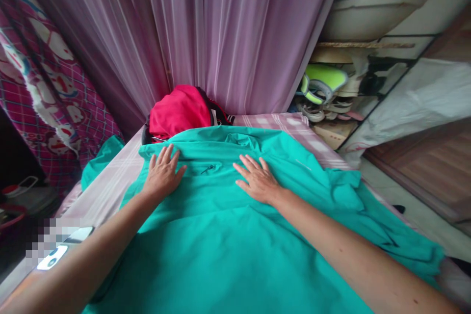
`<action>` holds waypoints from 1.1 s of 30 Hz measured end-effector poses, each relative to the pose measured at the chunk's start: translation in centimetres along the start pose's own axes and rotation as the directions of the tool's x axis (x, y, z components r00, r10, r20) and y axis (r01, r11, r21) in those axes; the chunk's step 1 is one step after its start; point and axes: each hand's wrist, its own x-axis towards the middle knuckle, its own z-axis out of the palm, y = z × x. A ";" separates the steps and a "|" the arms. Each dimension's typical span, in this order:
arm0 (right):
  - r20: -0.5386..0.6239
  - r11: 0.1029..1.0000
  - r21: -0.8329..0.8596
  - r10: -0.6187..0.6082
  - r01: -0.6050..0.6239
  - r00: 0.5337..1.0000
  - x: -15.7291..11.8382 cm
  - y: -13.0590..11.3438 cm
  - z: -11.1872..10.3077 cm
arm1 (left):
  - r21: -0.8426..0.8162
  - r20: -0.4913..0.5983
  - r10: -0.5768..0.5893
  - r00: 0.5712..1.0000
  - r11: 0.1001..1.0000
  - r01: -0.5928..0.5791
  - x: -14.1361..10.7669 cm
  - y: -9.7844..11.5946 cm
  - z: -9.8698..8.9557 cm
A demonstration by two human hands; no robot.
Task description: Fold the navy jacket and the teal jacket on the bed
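Surface (320, 144), one, under pale pink checked cloth. Upon it: green jacket (221, 240), one, spread out, lightly creased. Beyond jacket, far left: red garment (180, 113), bunched, touching. Left of jacket: green fabric (101, 163), at surface's edge; near left, white printed item (53, 257), partly pixelated.

there are two hands, one left hand (164, 171) and one right hand (258, 180), one teal garment (221, 250), one red bundle (180, 112), one purple curtain (239, 34), one magenta patterned cloth (55, 93), one lime-green item (327, 77), and shoes (312, 112) too jumbled to count.
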 end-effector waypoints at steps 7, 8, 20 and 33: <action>0.020 0.996 -0.028 0.085 -0.084 0.996 -2.9 4.1 0.8 | -0.053 0.244 -0.019 0.970 0.998 0.033 -3.6 -0.6 0.9; -0.009 0.992 -0.050 0.112 -0.113 0.994 -3.5 5.8 1.0 | -0.048 0.251 -0.045 0.967 0.997 0.059 -3.7 -0.8 1.1; -0.010 0.896 -0.097 0.435 -0.433 0.901 -6.4 14.0 0.8 | -0.049 0.260 -0.121 0.958 0.989 0.139 -3.4 -0.1 0.4; -0.009 0.819 -0.034 0.572 -0.572 0.820 -1.9 10.9 -1.4 | -0.060 0.300 -0.150 0.942 0.983 0.176 -3.7 0.5 -0.3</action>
